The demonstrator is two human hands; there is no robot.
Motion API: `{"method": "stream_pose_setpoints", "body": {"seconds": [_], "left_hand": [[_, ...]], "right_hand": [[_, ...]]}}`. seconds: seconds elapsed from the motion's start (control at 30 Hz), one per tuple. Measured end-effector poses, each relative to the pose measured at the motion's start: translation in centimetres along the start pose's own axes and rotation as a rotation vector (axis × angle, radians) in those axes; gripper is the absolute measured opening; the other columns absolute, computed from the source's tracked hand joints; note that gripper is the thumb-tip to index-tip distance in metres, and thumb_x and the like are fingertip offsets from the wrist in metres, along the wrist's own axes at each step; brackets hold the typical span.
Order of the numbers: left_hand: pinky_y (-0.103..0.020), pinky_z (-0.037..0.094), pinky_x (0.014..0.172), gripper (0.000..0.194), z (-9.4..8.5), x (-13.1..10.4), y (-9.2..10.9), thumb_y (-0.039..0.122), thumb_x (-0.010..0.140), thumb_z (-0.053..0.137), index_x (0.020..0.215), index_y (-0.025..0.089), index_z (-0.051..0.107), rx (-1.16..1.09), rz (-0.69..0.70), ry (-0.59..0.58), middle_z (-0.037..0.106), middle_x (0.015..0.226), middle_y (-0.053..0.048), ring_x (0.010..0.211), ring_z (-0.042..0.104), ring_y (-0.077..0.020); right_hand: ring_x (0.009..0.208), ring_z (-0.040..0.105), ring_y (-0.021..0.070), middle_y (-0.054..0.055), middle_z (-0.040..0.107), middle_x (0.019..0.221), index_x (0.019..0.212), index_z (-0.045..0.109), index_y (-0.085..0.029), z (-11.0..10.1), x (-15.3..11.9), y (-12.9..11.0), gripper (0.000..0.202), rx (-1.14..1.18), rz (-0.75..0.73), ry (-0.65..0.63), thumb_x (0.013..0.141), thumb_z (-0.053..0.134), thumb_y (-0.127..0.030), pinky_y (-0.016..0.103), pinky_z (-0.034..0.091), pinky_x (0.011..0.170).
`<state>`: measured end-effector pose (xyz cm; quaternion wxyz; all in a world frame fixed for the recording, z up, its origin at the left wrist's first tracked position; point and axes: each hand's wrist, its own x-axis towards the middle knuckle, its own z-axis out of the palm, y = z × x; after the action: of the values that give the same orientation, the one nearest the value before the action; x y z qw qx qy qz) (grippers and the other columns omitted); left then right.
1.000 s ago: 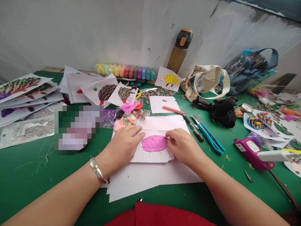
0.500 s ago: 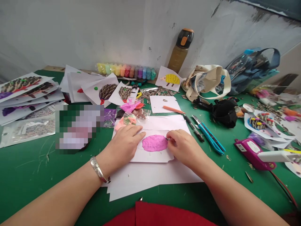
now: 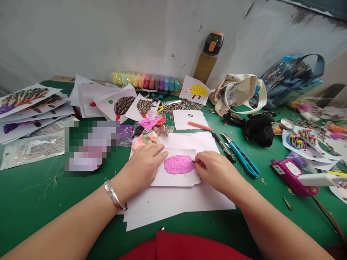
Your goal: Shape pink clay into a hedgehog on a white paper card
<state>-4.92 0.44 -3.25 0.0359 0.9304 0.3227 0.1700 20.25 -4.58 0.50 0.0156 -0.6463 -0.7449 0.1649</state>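
Observation:
My left hand [image 3: 143, 164] lies flat on the left part of a small white card [image 3: 170, 181], fingers stretched out. On the card is an oval of flattened pink clay [image 3: 179, 164], with thin drawn leg lines below it. The fingers of my right hand [image 3: 213, 168] are pinched at the right edge of the clay. A small dark tip pokes out of the pinch, apparently a sunflower seed [image 3: 193, 161]; most of it is hidden. Under the card are larger white sheets [image 3: 176, 202].
Behind the card lie bagged clay [image 3: 150, 122], a heap of sunflower seeds [image 3: 184, 104] and a yellow hedgehog picture [image 3: 196, 90]. To the right are a pen [image 3: 223, 146], a blue utility knife [image 3: 242, 157] and a purple device [image 3: 294, 177]. Finished pictures [image 3: 29, 97] are stacked left.
My right hand has shifted slightly right, and the dark tip in its pinch shows more plainly at the clay's edge. My left hand stays in place.

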Motion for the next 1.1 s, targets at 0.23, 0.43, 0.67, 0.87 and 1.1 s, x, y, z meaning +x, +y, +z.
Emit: {"method": "stream_pose_setpoints", "body": {"seconds": [0.23,0.43,0.67,0.87,1.1], "left_hand": [[-0.049,0.053,0.094,0.036,0.0,0.0,0.0,0.001,0.087,0.049,0.116,0.013,0.069,0.004,0.006,0.006,0.065,0.123,-0.015,0.11,0.06,-0.0299],[-0.05,0.052,0.095,0.036,0.0,0.0,0.0,0.001,0.087,0.049,0.115,0.013,0.068,0.013,0.015,0.009,0.066,0.123,-0.014,0.11,0.06,-0.0296],[-0.049,0.052,0.095,0.036,0.0,0.1,0.0,0.001,0.087,0.049,0.115,0.013,0.068,0.015,0.017,0.012,0.066,0.122,-0.014,0.109,0.06,-0.0298],[-0.049,0.051,0.097,0.036,0.1,0.0,-0.1,0.002,0.088,0.049,0.117,0.013,0.068,0.009,0.013,0.012,0.066,0.124,-0.015,0.112,0.06,-0.0301],[-0.05,0.052,0.097,0.036,0.1,0.0,-0.1,0.004,0.088,0.048,0.116,0.015,0.068,0.003,-0.001,-0.002,0.065,0.125,-0.014,0.112,0.06,-0.0298]], "right_hand": [[0.075,0.056,0.0162,0.001,0.062,0.085,0.088,0.056,-0.022,-1.2,-0.1,1.3,0.016,0.128,-0.022,0.001,0.098,0.044,-0.02,0.029,0.038,0.065],[0.09,0.06,0.0155,0.0,0.067,0.098,0.095,0.066,-0.024,-1.3,0.3,2.9,0.022,0.299,-0.237,-0.078,0.094,0.048,-0.011,0.029,0.045,0.081],[0.091,0.06,0.0163,0.003,0.063,0.096,0.088,0.069,-0.023,-1.2,1.0,3.8,0.024,0.281,-0.334,-0.11,0.093,0.05,-0.008,0.028,0.047,0.082],[0.092,0.061,0.018,0.004,0.064,0.096,0.092,0.071,-0.021,-0.5,1.6,3.4,0.025,0.276,-0.348,-0.043,0.092,0.051,-0.007,0.031,0.048,0.085],[0.088,0.063,0.017,0.004,0.066,0.094,0.09,0.073,-0.022,-0.5,1.6,3.6,0.024,0.319,-0.358,-0.037,0.091,0.053,-0.009,0.03,0.05,0.082]]}}
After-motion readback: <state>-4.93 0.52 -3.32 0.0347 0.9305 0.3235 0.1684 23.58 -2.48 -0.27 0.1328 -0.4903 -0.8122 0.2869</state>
